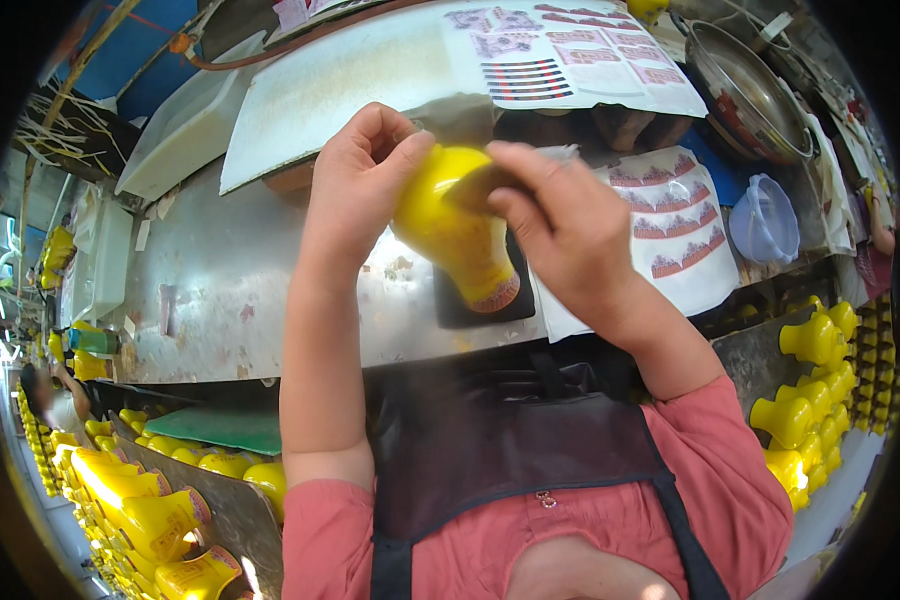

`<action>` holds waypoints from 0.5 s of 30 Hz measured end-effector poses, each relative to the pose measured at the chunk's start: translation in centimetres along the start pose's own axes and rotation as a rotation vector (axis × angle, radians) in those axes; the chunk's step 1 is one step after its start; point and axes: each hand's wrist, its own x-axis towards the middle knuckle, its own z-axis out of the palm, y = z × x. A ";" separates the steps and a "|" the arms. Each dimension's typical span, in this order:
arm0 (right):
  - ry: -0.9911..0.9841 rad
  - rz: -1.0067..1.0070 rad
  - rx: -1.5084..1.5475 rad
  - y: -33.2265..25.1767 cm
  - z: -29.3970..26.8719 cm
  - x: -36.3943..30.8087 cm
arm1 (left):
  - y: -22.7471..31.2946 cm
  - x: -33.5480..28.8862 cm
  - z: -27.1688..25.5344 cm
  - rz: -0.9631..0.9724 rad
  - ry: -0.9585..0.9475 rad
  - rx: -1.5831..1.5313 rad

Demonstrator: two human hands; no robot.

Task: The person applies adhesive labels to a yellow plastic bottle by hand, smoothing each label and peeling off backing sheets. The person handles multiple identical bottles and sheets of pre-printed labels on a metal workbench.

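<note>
A glossy yellow vase [435,215] is tilted over the metal table in front of me, its round end away from me and its patterned rim towards me. My left hand [365,180] grips the far left side of the round end, thumb against it and fingers curled. In my right hand [565,205] is a flat dark-brown scraper [478,186], which lies against the vase's right side. A pale grey bit shows behind those fingers; what it is I cannot tell. Beneath the vase's rim lies a dark square pad [480,312].
Sheets of printed decals lie on a white board [360,90] and on a white sheet [685,215] at right. A lilac basin [765,220] and a metal pan [750,90] stand at far right. Yellow vases [160,520] crowd both sides. White tubs [185,125] are at left.
</note>
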 end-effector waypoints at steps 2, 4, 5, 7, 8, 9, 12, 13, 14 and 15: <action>0.029 -0.015 0.122 0.1 -0.5 -0.2 | 0.3 -0.8 0.4 0.059 0.040 0.054; 0.017 -0.114 0.207 0.0 -0.9 -0.5 | 0.4 -1.4 0.8 0.128 0.082 0.114; 0.011 -0.076 0.164 -0.1 -1.0 -0.5 | 0.5 -1.6 1.1 0.130 0.086 0.109; 0.023 0.050 0.107 -0.4 -1.5 -0.8 | 0.6 -2.0 1.6 0.173 0.097 0.092; 0.069 0.093 0.052 -0.5 -1.8 -0.8 | 0.7 -2.2 1.8 0.184 0.113 0.109; 0.070 0.002 0.058 -0.6 -2.0 -1.0 | 0.8 -2.3 1.9 0.198 0.128 0.126; 0.066 0.018 0.118 -0.2 -2.1 -1.4 | 0.9 -2.9 2.2 0.205 0.136 0.274; 0.058 0.077 0.154 0.3 -2.0 -1.4 | 0.9 -3.1 2.3 0.205 0.132 0.338; 0.052 0.133 0.189 1.0 -1.8 -1.4 | 0.7 -3.1 2.5 0.235 0.173 0.337; 0.075 0.162 0.194 1.8 -1.5 -1.3 | 0.5 -2.9 2.7 0.267 0.211 0.335</action>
